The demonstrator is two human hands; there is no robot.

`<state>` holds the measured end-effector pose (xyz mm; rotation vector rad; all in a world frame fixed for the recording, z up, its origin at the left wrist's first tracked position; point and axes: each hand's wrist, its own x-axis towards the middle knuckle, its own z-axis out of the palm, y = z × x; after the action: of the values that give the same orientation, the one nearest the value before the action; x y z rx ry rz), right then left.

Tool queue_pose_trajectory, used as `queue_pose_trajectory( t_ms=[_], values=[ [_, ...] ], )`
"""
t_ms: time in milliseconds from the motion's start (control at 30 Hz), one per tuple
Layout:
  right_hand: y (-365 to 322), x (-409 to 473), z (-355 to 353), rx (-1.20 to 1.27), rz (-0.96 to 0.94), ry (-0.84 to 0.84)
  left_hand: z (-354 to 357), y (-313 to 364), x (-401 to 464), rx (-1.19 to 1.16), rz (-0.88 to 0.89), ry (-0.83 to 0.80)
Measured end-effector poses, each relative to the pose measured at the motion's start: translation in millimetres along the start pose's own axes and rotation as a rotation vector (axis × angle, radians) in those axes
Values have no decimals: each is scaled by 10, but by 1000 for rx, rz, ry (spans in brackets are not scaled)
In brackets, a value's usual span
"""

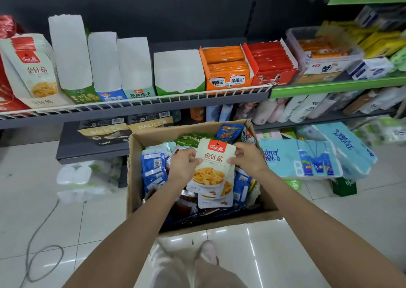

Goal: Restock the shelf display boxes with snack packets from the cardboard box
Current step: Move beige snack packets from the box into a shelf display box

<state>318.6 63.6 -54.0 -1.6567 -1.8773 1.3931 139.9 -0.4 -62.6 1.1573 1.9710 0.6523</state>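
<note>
Both your hands are gripping white snack packets (214, 169) above the cardboard box (140, 156). Your left hand (183, 167) is pinching their left edge. Your right hand (247, 158) is pinching their right.

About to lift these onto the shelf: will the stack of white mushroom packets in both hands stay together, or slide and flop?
The white mushroom packets look like glossy flat pouches, already fanned at the bottom, so probably slippery. Left hand and right hand pinch only the upper edges; the lower ends may sag.
</note>
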Motion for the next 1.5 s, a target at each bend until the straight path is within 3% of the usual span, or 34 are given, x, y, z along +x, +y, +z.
queue_pose_trajectory(
  t_ms=[300, 467, 600, 700, 800, 900, 1067, 1133, 1233, 1500],
  values=[
    [-99, 57, 45, -113, -61, -55, -219, -10, -163, 22, 34, 149],
    [-283, 22, 62, -217, -174, -3, -398, 54, -182, -9, 60, 179],
    [-455, -2, 66, 97, -177, 10, -631, 100, -206, -102, 81, 252],
    [-700, -37, 55, 407, -81, 17, -837, 108, -204, -179, 122, 194],
    [-1003, -50, 55, 490, -93, -4, -1035, 141, -210, -157, 173, 142],
    [-1342, -27, 131, 560, -125, -46, -1247, 194, -224, -295, 197, 153],
    [-1902, 33, 363, 785, -130, -247, -1698, 127, -176, -537, 214, 306],
    [-2098, 89, 537, 656, -178, -320, -1918, 70, -115, -596, 210, 339],
    [-2423, 224, 877, 365, -229, -238, -2284, -43, 20, -536, 248, 390],
    [-3353, 723, 1836, 300, -310, -96, -3488, -579, 457, -213, 321, 508]
  ],
)
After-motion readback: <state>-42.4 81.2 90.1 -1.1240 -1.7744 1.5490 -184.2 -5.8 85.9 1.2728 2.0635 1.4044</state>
